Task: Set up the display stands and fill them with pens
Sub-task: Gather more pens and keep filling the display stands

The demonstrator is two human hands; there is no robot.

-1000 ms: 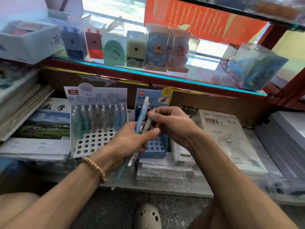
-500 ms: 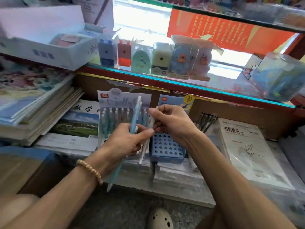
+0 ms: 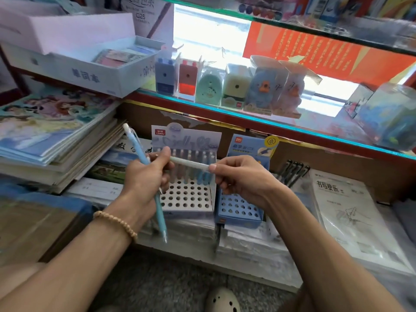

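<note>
Two display stands sit on the lower shelf. The white stand (image 3: 186, 199) has a back row of pastel pens and several bare holes in front. Right of it, the blue stand (image 3: 240, 210) shows only holes. My left hand (image 3: 144, 176) grips a light blue pen (image 3: 135, 147) upright, with other pens partly hidden in the fist. A pale pen (image 3: 191, 163) lies crosswise in front of the white stand. My right hand (image 3: 238, 176) pinches its right end, and its left end sits at my left thumb.
Stacks of books (image 3: 51, 136) fill the left. Wrapped notebooks (image 3: 346, 210) and black pens (image 3: 292, 170) lie at the right. A glass shelf (image 3: 270, 122) with pencil sharpeners hangs above. The stone shelf edge (image 3: 247, 273) and my shoe (image 3: 222, 300) are below.
The view has shifted left and closer. My right hand has drawn one pale pen sideways out of the bundle in my left hand, and the two hands have moved apart.
</note>
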